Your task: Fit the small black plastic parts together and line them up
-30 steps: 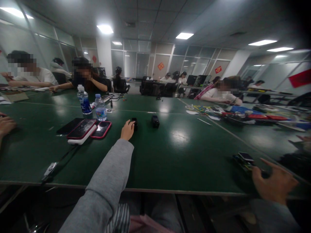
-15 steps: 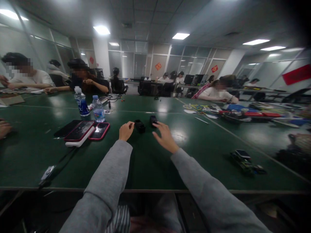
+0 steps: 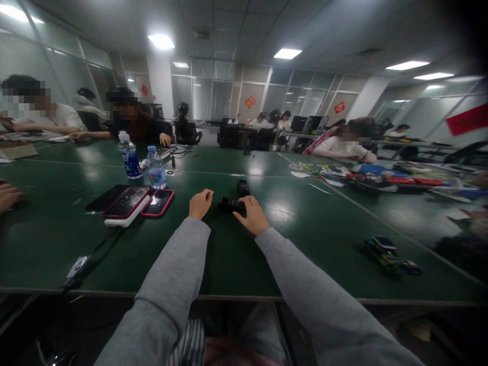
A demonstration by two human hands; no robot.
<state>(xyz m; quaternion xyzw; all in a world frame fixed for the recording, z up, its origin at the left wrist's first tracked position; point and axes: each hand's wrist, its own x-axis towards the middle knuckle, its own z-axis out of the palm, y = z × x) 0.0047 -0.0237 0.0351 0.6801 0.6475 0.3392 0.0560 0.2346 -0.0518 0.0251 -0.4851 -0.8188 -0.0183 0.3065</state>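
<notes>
On the green table (image 3: 236,254), a small, dark, oblong device (image 3: 229,204) lies nearly crosswise, with a squarish recess at its left end. The thumb and fingers of my right hand (image 3: 254,214) close round its right end. A second black device (image 3: 243,187) of similar look stands just behind, apart from my fingers. To the left, my left hand (image 3: 201,204) is closed with its fingertips pinched together, a short gap away from the first device. Whether anything tiny is between those fingertips is hidden.
Left of my hands lie phones (image 3: 157,203) on and beside a white power bank (image 3: 125,218), with two bottles (image 3: 156,170) behind them. A circuit-board gadget (image 3: 389,251) sits at the right. Cables and tools (image 3: 400,178) are heaped far right. Several people sit around.
My right hand has come down and left onto the nearer black device, which has turned from lengthwise to nearly crosswise. My left hand stays pinched beside it.
</notes>
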